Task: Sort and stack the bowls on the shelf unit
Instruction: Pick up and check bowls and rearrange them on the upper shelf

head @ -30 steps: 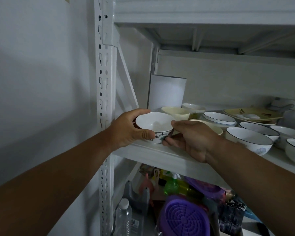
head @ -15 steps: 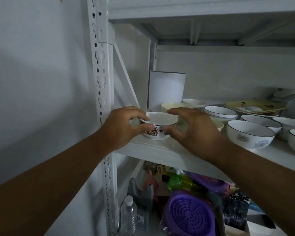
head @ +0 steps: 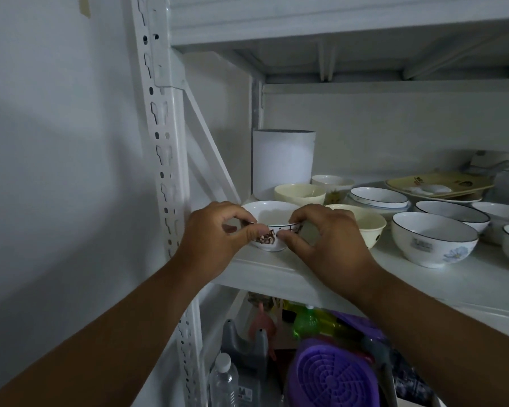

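A small white bowl (head: 269, 217) with a brown pattern stands at the front left corner of the white shelf (head: 276, 274). My left hand (head: 215, 239) pinches its left rim and my right hand (head: 326, 239) pinches its right rim. Two cream bowls (head: 300, 193) (head: 368, 223) stand behind and to the right of it. Further right are white bowls with dark rims (head: 432, 242) (head: 453, 214), one with a blue flower, and a stack of shallow bowls (head: 379, 198).
A white cylinder container (head: 282, 160) stands at the back left. A yellow tray (head: 438, 186) lies at the back right. The perforated upright post (head: 165, 142) is just left of my left hand. Below are a purple basket (head: 332, 377), a bottle (head: 224, 380) and cleaning items.
The bowl was set down from a lifted position onto the shelf corner. My right hand moved from its side to pinch its right rim; both hands now hold it at the rim.
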